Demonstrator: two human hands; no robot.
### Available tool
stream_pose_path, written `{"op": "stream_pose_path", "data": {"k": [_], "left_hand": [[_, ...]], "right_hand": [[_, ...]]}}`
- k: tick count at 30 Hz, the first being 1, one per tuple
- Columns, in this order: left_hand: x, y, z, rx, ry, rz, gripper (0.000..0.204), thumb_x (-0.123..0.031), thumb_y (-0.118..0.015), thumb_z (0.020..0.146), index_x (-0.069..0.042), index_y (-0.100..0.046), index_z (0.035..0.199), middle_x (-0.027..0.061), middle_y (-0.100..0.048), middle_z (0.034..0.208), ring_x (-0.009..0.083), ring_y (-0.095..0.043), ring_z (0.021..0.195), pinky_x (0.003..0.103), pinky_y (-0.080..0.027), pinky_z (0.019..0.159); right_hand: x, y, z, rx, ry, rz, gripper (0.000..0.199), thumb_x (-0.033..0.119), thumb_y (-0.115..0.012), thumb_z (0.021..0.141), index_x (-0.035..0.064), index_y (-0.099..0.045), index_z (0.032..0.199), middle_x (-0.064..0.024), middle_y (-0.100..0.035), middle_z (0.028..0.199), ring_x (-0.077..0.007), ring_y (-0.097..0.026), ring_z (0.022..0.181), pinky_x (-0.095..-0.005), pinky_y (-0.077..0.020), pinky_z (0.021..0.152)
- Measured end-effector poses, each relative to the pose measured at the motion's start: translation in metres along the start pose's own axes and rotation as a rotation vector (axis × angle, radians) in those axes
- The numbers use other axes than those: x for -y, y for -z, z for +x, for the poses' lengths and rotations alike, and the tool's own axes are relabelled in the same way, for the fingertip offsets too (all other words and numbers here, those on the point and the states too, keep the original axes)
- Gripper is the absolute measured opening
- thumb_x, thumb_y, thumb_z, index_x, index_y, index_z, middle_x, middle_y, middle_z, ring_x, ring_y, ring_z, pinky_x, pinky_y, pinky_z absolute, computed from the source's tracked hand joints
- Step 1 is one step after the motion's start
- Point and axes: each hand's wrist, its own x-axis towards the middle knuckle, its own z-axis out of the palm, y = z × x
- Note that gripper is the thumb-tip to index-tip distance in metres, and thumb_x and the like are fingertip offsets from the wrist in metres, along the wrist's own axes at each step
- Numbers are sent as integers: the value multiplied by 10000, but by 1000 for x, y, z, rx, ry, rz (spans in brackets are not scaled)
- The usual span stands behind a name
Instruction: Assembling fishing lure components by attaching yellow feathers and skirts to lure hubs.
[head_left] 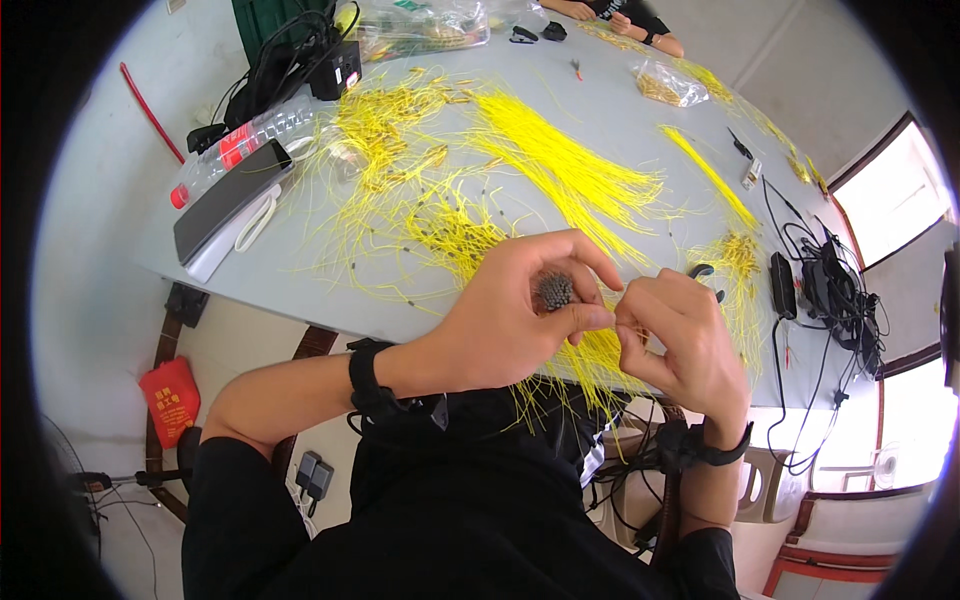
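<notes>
Curled fingers of my left hand (510,310) wrap round a tight bundle of grey-tipped yellow wires (555,291), whose grey ends face up. Beside it, my right hand (685,330) is closed in a pinch close to the left fingertips; what it pinches, if anything, is too small to make out. Loose yellow strands (600,365) hang below the hands over the table's near edge. Just beyond the left hand lies a tangle of yellow wires (450,235) with small grey ends.
A thick sheaf of straight yellow wires (570,165) lies mid-table. At left are a phone-like dark slab (235,205) and a plastic bottle (255,140). Black cables (835,290) crowd the right edge. Another person's arm (660,42) rests at the far side near a clear bag (670,85).
</notes>
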Motion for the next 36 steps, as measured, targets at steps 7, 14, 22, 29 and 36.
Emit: {"op": "stream_pose_path", "data": {"k": [7,14,22,29,36], "left_hand": [[2,-2,0,37,-28,79,213,96,-705,929,27,-671,1128,43,-676,877,73,-627,760,240,-516,682],[-2,-4,0,56,2,34,190,88,-701,939,27,-668,1117,53,-680,885,77,-632,761,242,-517,671],[-1,-4,-1,46,-3,1,143,67,-692,952,26,-661,1086,59,-682,883,88,-629,752,255,-523,663],[-1,-7,-2,31,-47,12,130,66,-709,930,17,-670,1045,65,-685,862,89,-621,703,254,-516,649],[0,-3,-1,-69,-107,75,87,68,-704,925,16,-675,989,76,-703,846,105,-646,702,261,-501,644]], "right_hand": [[-3,9,-3,49,46,33,173,27,-729,732,36,-587,831,-80,-570,737,-294,-595,687,-389,-445,650],[-2,17,-6,61,41,32,177,33,-732,699,38,-585,798,-80,-561,736,-293,-567,666,-383,-432,650],[-1,26,-11,57,-5,-9,174,38,-731,685,37,-584,776,-69,-537,706,-286,-527,647,-379,-398,634],[6,33,-13,61,2,-58,175,51,-742,702,40,-591,788,-58,-532,704,-282,-525,649,-378,-395,653],[-11,82,-55,-185,-127,-25,171,108,-695,856,20,-573,777,-86,-564,708,-206,-497,636,-371,-371,642]]}}
